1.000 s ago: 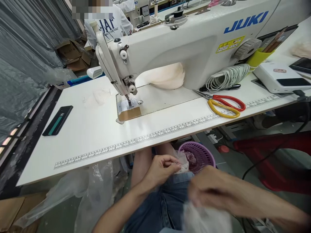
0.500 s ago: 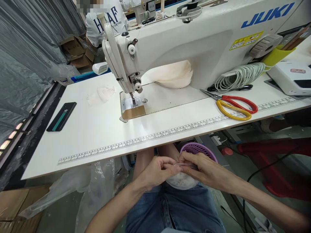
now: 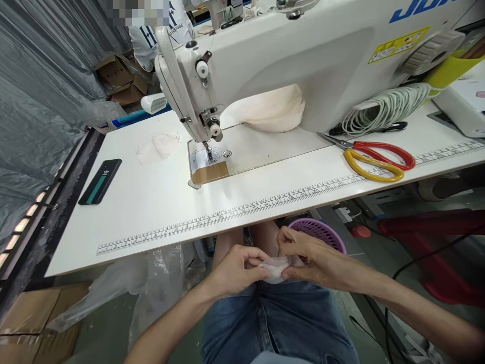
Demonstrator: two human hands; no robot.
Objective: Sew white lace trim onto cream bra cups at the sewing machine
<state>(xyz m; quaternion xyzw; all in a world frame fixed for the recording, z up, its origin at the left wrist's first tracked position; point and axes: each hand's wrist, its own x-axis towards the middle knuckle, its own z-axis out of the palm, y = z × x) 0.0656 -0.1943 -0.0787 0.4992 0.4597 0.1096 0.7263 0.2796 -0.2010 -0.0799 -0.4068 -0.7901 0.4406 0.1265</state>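
Observation:
Above my lap, a small piece of sheer whitish fabric (image 3: 276,268) is stretched between my two hands. My left hand (image 3: 240,268) pinches its left side between thumb and fingers. On the right side, my right hand (image 3: 306,255) grips it with the thumb below and curled fingers above. Both hands are below the front edge of the white sewing table (image 3: 159,212). Beyond them stands a sewing machine (image 3: 273,60), its needle area (image 3: 207,151) with no fabric under it. A stack of pale cream fabric (image 3: 278,111) lies beneath the machine's arm.
Scissors (image 3: 375,159) with red and yellow handles lie on the table's right, beside a coil of pale cord (image 3: 386,111). A black and green case (image 3: 100,182) and a sheer scrap (image 3: 162,145) lie left. A purple basket (image 3: 322,235) stands below. Another person (image 3: 162,35) sits behind.
The fabric between my hands has been turned and spread, from a folded edge with a rounded part hanging below to a shorter piece. My view has shifted slightly.

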